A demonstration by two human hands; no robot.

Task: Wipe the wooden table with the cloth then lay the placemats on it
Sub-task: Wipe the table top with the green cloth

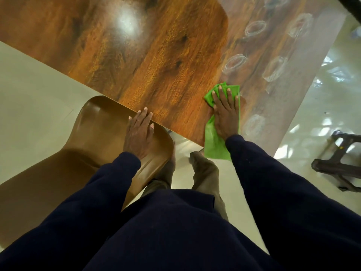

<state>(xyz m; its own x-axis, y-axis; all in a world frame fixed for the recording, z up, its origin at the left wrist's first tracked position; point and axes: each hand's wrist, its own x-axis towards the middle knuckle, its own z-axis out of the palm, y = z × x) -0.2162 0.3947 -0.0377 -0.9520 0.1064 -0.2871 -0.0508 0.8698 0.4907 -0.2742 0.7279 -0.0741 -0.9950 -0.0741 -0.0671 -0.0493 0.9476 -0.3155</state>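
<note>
The wooden table fills the upper part of the head view, glossy brown on the left and dusty with pale ring marks on its right part. A green cloth lies over the table's near edge, partly hanging off. My right hand presses flat on the cloth with straight fingers. My left hand rests flat on the back of a brown chair, fingertips touching the table's edge. No placemats are in view.
The brown chair stands against the table's near edge at the left. A dark stool or frame sits on the pale tiled floor at the right. My legs and dark sleeves fill the bottom of the view.
</note>
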